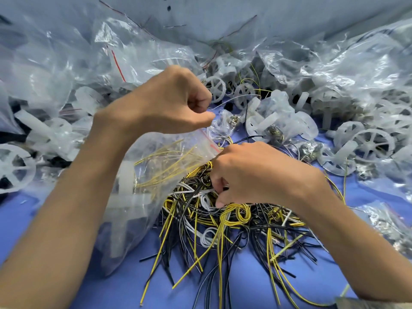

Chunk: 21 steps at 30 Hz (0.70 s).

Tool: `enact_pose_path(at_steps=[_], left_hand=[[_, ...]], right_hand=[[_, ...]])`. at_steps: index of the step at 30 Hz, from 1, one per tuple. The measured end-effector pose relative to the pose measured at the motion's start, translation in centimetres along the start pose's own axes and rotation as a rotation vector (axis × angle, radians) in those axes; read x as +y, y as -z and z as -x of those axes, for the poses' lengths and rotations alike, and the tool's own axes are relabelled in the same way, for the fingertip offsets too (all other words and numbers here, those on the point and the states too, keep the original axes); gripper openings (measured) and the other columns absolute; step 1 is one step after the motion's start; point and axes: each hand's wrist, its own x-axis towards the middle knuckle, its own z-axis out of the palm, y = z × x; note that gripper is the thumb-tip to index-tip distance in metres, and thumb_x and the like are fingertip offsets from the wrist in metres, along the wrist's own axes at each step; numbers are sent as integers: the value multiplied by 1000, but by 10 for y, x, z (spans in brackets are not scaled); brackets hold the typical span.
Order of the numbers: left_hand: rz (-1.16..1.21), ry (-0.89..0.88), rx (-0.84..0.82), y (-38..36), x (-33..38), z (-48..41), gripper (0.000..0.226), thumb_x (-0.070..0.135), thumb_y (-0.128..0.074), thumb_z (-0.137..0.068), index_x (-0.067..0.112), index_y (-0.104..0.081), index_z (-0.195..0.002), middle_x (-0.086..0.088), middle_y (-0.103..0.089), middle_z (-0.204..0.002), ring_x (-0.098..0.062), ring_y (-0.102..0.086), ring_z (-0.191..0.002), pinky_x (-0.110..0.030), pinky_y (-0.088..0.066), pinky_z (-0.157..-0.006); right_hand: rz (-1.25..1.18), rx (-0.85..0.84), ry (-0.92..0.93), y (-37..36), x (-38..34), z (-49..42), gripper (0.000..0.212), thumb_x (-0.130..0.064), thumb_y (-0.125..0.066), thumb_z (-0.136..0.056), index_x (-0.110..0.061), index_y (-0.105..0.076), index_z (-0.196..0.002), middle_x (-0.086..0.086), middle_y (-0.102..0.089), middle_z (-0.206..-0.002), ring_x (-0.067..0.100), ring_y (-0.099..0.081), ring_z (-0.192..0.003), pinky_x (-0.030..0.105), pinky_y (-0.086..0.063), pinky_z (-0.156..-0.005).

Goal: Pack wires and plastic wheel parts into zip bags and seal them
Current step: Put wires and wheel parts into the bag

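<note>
Both hands work at the wire pile (pixel 234 221) in the head view. Left hand (pixel 169 101), above the pile, pinches the red-striped mouth of a clear zip bag (pixel 156 157). The bag hangs just left of the pile, with yellow wires and a white wheel part inside. Right hand (pixel 265 175) sits on the pile's top, fingers curled round black and white wires. Loose plastic wheels (pixel 370 143) lie beyond the pile on the blue table (pixel 111 291).

Cannot see the fingertips of the right grip (pixel 263 175), sunk into the wires (pixel 234 221). Hard to judge the part of the zip bag (pixel 124 219) edge hidden inside the curled left grip (pixel 169 101). Cut by the left edge: one white wheel (pixel 13 168). Too blurred to name, the small metallic parts (pixel 383 224) at far right.
</note>
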Motion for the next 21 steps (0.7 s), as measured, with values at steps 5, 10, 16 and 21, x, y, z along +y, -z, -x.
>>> enact_pose_path(at_steps=[5,10,16,21], left_hand=[[5,-16,-19,-4,1,-2,42,13,-60,-75,18,-28,-48,2,-21,-46,-11,-22,-46,-17,-18,-45],[2,-9,-3,-3,-4,0,47,5,-62,-79,16,-28,-47,3,-22,-46,-10,-23,-46,-16,-19,-46],[-14,-3,-1,-2,-4,-1,45,6,-62,-79,14,-29,-48,1,-23,-47,-11,-22,-47,-17,-18,-46],[-3,33,5,1,-6,1,40,8,-59,-78,10,-33,-48,-1,-25,-47,-11,-23,-47,-20,-18,-46]], right_hand=[[64,31,12,-4,1,1,31,-47,-71,-74,-31,-61,-99,-6,-42,-81,19,-47,-70,22,-22,-46],[-45,-9,24,-3,13,-5,34,-41,-67,-82,-31,-51,-111,-16,-25,-72,11,-35,-68,27,-30,-51],[11,52,-7,-8,12,-8,15,-32,-60,-86,-32,-57,-100,-13,-38,-80,18,-48,-74,26,-30,-49],[99,115,-46,-5,12,-4,9,-26,-61,-83,-27,-67,-91,-7,-61,-99,21,-60,-84,27,-45,-55]])
